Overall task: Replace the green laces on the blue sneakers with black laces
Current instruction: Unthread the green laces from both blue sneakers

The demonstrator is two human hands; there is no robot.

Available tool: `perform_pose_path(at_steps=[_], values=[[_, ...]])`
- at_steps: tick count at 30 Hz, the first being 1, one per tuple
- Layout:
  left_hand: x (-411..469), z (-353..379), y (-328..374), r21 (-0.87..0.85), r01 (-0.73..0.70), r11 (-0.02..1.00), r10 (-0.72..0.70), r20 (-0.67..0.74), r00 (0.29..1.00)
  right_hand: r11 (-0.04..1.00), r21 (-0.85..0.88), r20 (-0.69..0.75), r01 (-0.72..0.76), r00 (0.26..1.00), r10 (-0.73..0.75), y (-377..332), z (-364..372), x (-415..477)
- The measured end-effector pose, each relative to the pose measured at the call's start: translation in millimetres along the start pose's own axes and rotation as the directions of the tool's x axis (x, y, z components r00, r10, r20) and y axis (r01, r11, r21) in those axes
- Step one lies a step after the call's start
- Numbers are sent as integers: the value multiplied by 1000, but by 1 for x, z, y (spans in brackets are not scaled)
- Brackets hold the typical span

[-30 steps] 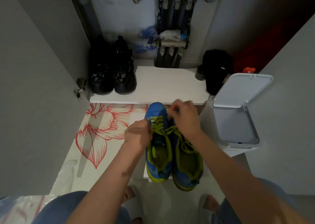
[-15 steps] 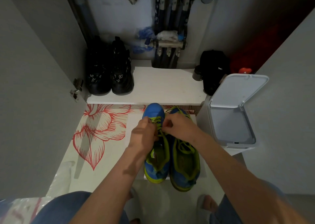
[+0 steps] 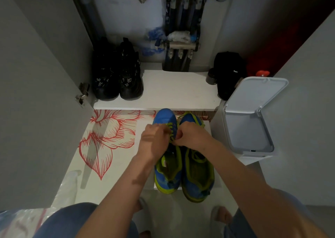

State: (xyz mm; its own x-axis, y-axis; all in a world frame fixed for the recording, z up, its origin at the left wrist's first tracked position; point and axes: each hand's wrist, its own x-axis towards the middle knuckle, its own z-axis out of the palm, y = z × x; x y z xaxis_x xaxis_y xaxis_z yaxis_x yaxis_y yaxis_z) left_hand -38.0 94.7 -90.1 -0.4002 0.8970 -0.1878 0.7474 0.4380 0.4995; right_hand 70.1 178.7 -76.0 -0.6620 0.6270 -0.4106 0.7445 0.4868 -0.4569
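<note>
Two blue sneakers with green trim stand side by side on a white box lid, toes pointing away from me. The left sneaker (image 3: 165, 118) still carries its green lace (image 3: 171, 130) near the toe. My left hand (image 3: 154, 140) and my right hand (image 3: 192, 136) meet over that sneaker's lacing, both with fingers curled and pinching the green lace. The right sneaker (image 3: 198, 176) lies partly under my right wrist, with a loose green lace across its opening. No black lace is in view.
A white shelf (image 3: 177, 91) holds a pair of black boots (image 3: 117, 74) at left and a black bag (image 3: 229, 72) at right. A grey bin (image 3: 252, 118) with its lid up stands to the right. A grey cabinet door (image 3: 36, 92) walls the left side.
My right hand came down from above the toes to meet the left hand on the left sneaker's lacing. The view shifted slightly.
</note>
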Motion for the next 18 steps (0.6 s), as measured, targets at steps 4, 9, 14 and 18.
perform_pose_path(at_steps=[4,9,14,18], values=[[-1,4,-4,210,-108,972,100,49,994,1000,22,42,4,999,-5,2,0,0],[1,6,-7,-126,-4,992,-12,-126,992,1000,26,48,-7,999,6,3,1,1],[8,-19,-16,-961,278,4,-662,206,721,996,81,77,-23,997,17,7,4,1],[9,-20,-11,-741,207,639,-405,-96,909,993,109,89,-40,996,31,7,4,2]])
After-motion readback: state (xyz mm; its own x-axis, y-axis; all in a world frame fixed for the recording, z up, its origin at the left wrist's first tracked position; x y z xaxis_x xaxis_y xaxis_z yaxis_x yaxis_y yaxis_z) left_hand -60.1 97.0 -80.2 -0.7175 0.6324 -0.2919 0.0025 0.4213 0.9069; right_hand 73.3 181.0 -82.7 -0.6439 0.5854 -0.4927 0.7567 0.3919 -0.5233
